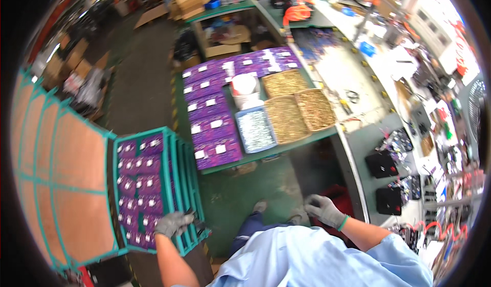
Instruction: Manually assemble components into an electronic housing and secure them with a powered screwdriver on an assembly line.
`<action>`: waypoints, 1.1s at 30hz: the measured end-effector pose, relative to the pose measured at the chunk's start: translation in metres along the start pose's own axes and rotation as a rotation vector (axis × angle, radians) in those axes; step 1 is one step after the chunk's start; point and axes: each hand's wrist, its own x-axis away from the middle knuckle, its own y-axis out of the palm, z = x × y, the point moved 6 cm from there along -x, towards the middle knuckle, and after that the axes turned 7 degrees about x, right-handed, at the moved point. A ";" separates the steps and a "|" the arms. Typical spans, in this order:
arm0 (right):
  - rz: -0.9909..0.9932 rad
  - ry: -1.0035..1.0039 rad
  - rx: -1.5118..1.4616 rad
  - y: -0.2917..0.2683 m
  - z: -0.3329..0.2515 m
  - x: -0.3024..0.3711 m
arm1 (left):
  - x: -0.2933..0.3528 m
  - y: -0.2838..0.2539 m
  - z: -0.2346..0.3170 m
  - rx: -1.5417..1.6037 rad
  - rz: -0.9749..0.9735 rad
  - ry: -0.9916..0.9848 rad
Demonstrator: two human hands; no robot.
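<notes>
My left hand, in a grey glove, is closed at the near right corner of a teal metal rack. Its fingers are around a dark object, too blurred to name. Purple printed boards or packs with white labels fill the rack's top level in rows. My right hand, gloved in grey with a green cuff, hovers in front of my body at the right. Its fingers are loosely bent and apart, with nothing visible in them.
Ahead stands a green-topped table bearing stacked purple pieces, a blue bin of silvery parts, cardboard trays of brass-coloured parts and white tubs. A workbench runs along the right. Wood-panelled teal frames stand at left.
</notes>
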 end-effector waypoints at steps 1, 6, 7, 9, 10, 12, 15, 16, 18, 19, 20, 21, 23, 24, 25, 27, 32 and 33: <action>0.081 0.161 0.063 -0.012 0.062 0.032 | -0.029 0.000 -0.040 -0.021 -0.097 -0.093; -0.105 0.479 -0.594 0.124 0.290 0.260 | -0.065 -0.007 -0.159 0.115 -0.379 -0.427; -0.123 0.597 -0.709 0.172 0.289 0.299 | -0.058 -0.001 -0.148 0.082 -0.328 -0.471; -0.036 0.798 -0.825 0.245 0.279 0.343 | -0.046 0.020 -0.102 -0.017 -0.269 -0.492; 0.013 0.860 -0.897 0.276 0.266 0.358 | -0.043 0.035 -0.074 -0.083 -0.261 -0.480; 0.099 0.935 -1.021 0.320 0.240 0.365 | -0.039 0.064 -0.025 -0.181 -0.252 -0.443; 0.233 0.960 -1.186 0.379 0.203 0.360 | -0.038 0.117 0.041 -0.342 -0.298 -0.351; 0.256 0.962 -1.226 0.395 0.192 0.355 | -0.038 0.135 0.057 -0.387 -0.317 -0.328; 0.300 0.955 -1.313 0.423 0.175 0.339 | -0.040 0.167 0.082 -0.478 -0.358 -0.293; 0.312 0.944 -1.347 0.434 0.170 0.331 | -0.040 0.183 0.091 -0.520 -0.380 -0.275; 0.348 0.935 -1.383 0.445 0.163 0.325 | -0.042 0.205 0.098 -0.573 -0.421 -0.260; 0.355 0.922 -1.422 0.457 0.157 0.314 | -0.043 0.220 0.104 -0.614 -0.445 -0.248; 0.357 0.884 -1.448 0.472 0.144 0.288 | -0.039 0.242 0.113 -0.682 -0.485 -0.220; 0.354 0.860 -1.434 0.478 0.137 0.273 | -0.039 0.251 0.118 -0.713 -0.504 -0.211; 0.344 0.837 -1.386 0.481 0.133 0.261 | -0.036 0.261 0.120 -0.741 -0.520 -0.202; 0.319 0.805 -1.227 0.477 0.129 0.239 | -0.036 0.273 0.125 -0.797 -0.555 -0.190; 0.807 0.718 -2.190 0.451 0.173 0.239 | -0.037 0.279 0.137 -0.879 -0.555 -0.173; 0.878 0.690 -2.110 0.415 0.177 0.251 | -0.036 0.276 0.140 -0.885 -0.547 -0.173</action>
